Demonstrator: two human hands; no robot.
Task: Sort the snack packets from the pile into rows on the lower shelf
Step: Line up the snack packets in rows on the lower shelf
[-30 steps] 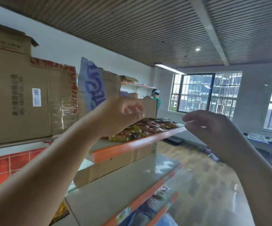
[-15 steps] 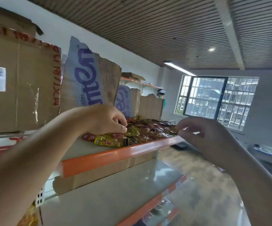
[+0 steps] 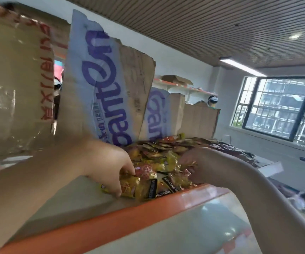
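A pile of snack packets (image 3: pixel 166 158), mostly yellow, red and brown, lies on the upper shelf (image 3: pixel 85 202) behind its orange front edge. My left hand (image 3: pixel 107 165) is at the pile's near left end, with thumb and fingers curled round a yellow packet (image 3: pixel 131 187). My right hand (image 3: pixel 195 162) reaches into the pile from the right, and its fingertips are buried among the packets. The lower shelf (image 3: pixel 193 230), a pale grey surface, shows below the orange edge. The picture is blurred by motion.
Tall cardboard boxes (image 3: pixel 14 88) and torn cardboard sheets with purple lettering (image 3: pixel 107 92) stand behind the pile. A person (image 3: pixel 212 101) stands beyond the far boxes. Windows (image 3: pixel 280 107) fill the right wall.
Both hands have moved down and forward into the pile. The left hand now holds a yellow packet. The view has closed in on the upper shelf.
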